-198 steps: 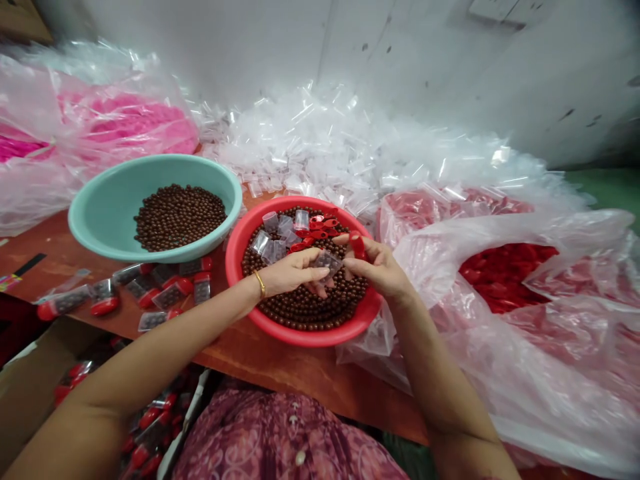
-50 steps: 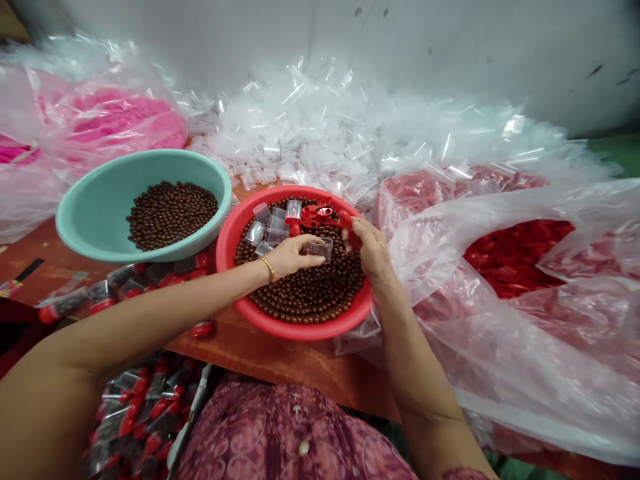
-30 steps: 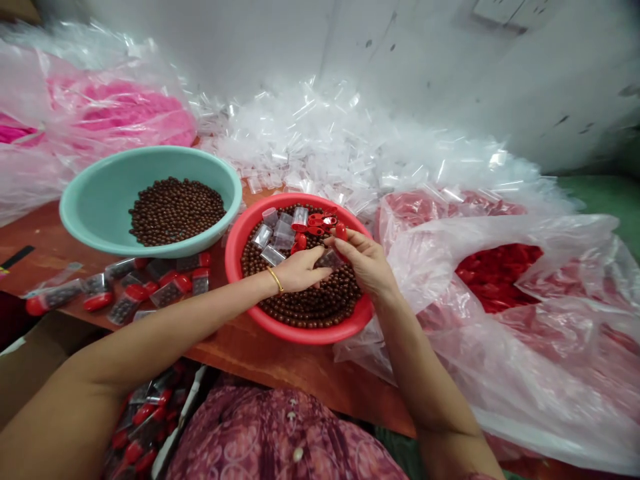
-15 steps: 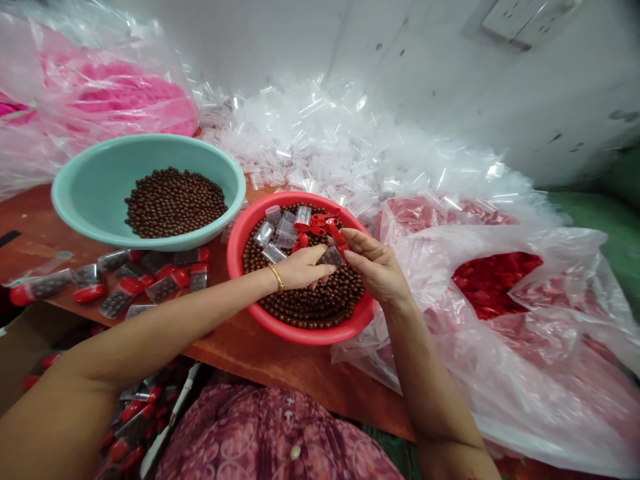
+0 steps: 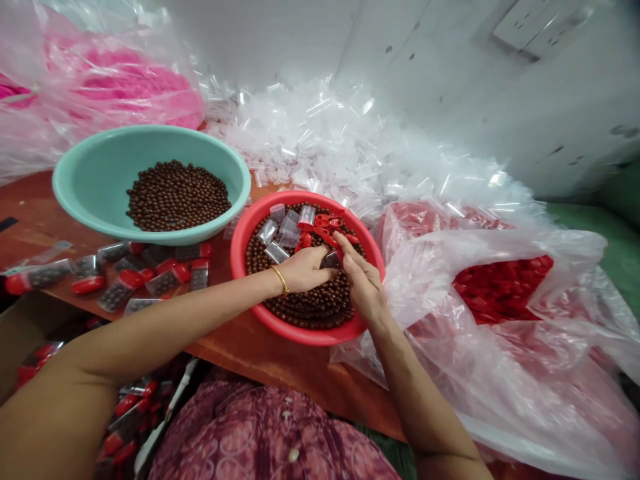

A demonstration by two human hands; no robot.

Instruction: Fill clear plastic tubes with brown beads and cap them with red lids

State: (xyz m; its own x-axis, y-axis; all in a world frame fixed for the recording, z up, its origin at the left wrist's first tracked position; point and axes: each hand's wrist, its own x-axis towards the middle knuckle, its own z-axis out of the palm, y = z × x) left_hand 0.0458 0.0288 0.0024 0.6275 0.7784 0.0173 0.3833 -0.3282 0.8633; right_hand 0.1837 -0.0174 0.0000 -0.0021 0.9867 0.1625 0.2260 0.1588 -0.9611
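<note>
The small clear plastic vial [image 5: 331, 261] was held low inside the red plastic basin [image 5: 239, 243], just above the brown beads [image 5: 310, 310], a sound position because anything spilled would fall back among them. The right hand [image 5: 363, 280] pinched the vial between its fingers. The left hand [image 5: 305, 270] curled beside it, but whether it gripped the vial could not be determined.

No words, numbers or signs can be read here, not on the clear plastic tubes [image 5: 307, 215] or the red caps [image 5: 325, 221].
</note>
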